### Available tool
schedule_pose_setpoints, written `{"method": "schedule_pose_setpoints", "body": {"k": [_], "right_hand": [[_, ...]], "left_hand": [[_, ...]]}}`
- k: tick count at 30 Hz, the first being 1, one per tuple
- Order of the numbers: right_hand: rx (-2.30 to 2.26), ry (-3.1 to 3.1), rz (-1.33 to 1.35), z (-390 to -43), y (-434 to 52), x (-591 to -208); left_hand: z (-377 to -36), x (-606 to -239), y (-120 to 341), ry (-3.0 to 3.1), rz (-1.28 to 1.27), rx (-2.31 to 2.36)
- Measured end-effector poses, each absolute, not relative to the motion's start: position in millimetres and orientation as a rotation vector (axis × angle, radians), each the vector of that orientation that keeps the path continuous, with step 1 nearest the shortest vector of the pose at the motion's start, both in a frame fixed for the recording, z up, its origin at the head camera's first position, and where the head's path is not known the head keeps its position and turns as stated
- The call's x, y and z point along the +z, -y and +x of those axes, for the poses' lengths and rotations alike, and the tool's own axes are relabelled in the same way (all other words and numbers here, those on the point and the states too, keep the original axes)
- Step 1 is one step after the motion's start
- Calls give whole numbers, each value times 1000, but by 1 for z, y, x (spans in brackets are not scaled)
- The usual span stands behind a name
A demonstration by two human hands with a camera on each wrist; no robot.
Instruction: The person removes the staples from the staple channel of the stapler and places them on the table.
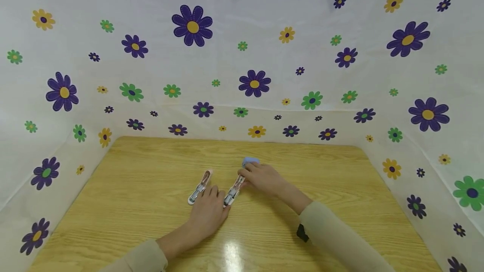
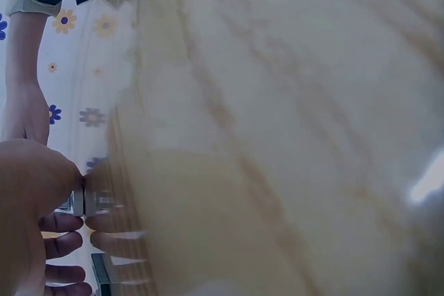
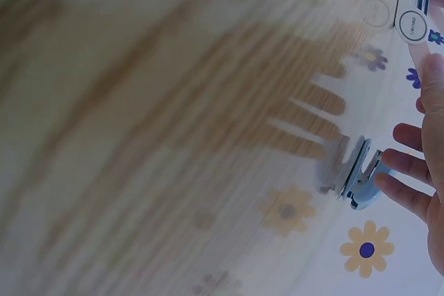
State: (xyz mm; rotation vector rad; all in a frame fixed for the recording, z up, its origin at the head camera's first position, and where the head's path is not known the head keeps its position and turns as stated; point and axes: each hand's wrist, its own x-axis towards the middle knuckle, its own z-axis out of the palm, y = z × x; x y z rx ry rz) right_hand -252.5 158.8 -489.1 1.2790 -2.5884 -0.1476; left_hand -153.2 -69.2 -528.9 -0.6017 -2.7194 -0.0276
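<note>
The only lettering in view is on the white stapler (image 3: 409,5) at the top right of the right wrist view: its rounded end carries a ringed oval mark with a short dark word inside, too small and blurred to read. The blue stapler (image 3: 357,175) shows no print, and nothing legible appears in the head or left wrist views.

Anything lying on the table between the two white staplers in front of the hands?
In the head view, only the left hand's fingers sit between the left stapler and the right stapler; the remaining stretch is bare wooden table.
</note>
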Motion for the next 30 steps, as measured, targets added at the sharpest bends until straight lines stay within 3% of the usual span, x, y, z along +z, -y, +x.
{"method": "schedule_pose_setpoints", "body": {"k": [17,30], "right_hand": [[40,2709,1117,-228,-177,-476],[967,3003,706,-205,-175,-472]], "left_hand": [[-152,-532,68,2637,-574,-66],[-151,-532,67,2678,-561,-54]]}}
